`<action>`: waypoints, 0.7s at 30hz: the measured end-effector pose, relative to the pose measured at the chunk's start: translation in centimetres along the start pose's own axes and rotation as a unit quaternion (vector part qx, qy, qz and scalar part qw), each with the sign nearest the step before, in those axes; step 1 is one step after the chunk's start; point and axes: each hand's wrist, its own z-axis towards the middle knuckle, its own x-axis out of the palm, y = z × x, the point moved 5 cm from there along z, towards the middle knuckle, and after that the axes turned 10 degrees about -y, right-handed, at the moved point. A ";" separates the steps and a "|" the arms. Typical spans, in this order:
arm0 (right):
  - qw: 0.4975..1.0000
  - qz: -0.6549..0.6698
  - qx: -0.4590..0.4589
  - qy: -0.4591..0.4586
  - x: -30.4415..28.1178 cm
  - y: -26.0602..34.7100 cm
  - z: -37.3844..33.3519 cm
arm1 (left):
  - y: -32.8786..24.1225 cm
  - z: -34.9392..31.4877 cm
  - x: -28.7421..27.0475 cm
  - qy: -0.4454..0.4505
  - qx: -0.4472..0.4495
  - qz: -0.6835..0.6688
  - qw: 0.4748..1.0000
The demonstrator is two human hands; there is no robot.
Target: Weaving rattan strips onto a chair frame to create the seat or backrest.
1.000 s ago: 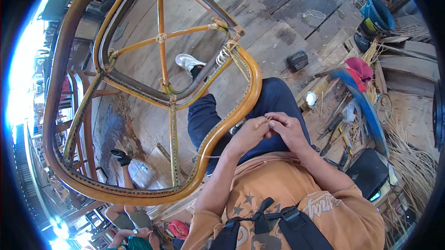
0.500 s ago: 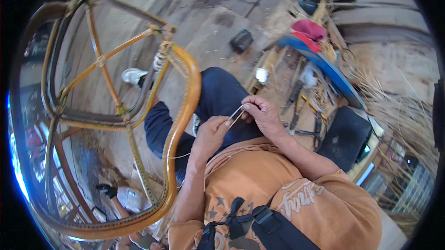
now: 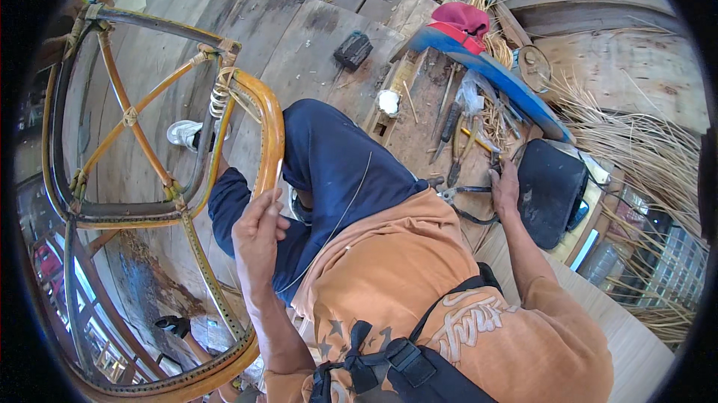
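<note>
My left hand point(image 3: 256, 235) pinches a thin pale cane strand point(image 3: 342, 212) close to the curved rim of a rattan chair frame point(image 3: 265, 122), which leans against my knee. The strand runs loosely from that hand across my blue trousers. My right hand point(image 3: 507, 188) reaches out to the side and rests on a pair of metal shears point(image 3: 465, 195) lying on the wooden floor beside a black cushion point(image 3: 551, 190). Whether its fingers close around the shears is hard to make out.
Hand tools point(image 3: 450, 130) lie on the floor boards ahead of my right hand. A blue curved board point(image 3: 493, 74) with a red cap point(image 3: 464, 20) on it, a small black block point(image 3: 353, 49) and bundles of pale cane strips point(image 3: 636, 141) lie to the right.
My hands were together at my lap working the strand. Now the right hand has moved out right to the shears, while the left keeps the strand by the chair rim.
</note>
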 end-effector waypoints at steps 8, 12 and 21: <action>0.997 -0.004 -0.072 -0.041 -3.2 -0.7 0.0 | 0.9 1.7 -0.2 0.024 -0.081 -0.115 0.990; 0.956 0.269 0.067 0.094 -4.6 13.8 2.6 | -1.6 -1.2 0.4 0.050 -0.064 -0.083 0.993; 0.838 0.418 -0.023 0.349 -0.8 38.5 2.6 | 2.4 -5.2 -2.3 -0.014 -0.068 -0.072 0.995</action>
